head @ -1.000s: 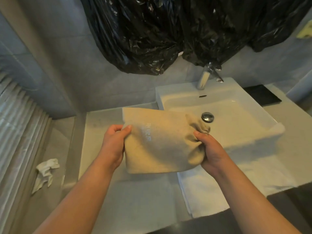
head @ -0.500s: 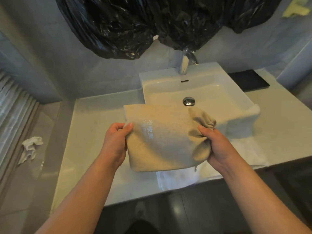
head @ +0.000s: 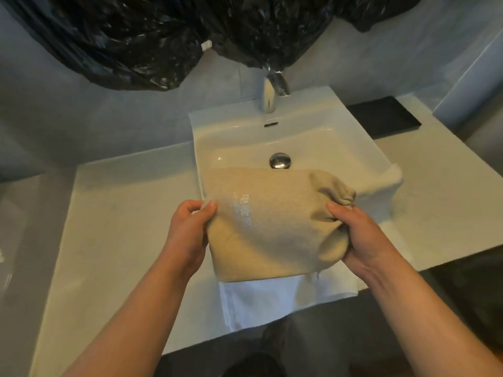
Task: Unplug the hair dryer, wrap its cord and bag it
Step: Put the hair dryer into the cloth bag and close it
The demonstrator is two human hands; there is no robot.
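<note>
A beige cloth bag (head: 272, 227) is being held in both hands over the front edge of the sink (head: 245, 137).
Its 9 o'clock end is being pinched by the left hand (head: 187, 235), and its gathered neck at 3 o'clock is being gripped by the right hand (head: 359, 238). A white towel (head: 272, 300) is lying below at 6 o'clock.

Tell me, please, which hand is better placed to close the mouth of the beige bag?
The right hand, I judge: it grips the beige bag just below its bunched mouth. The left hand pinches the opposite, flat end, so it can only steady the bag.
</note>
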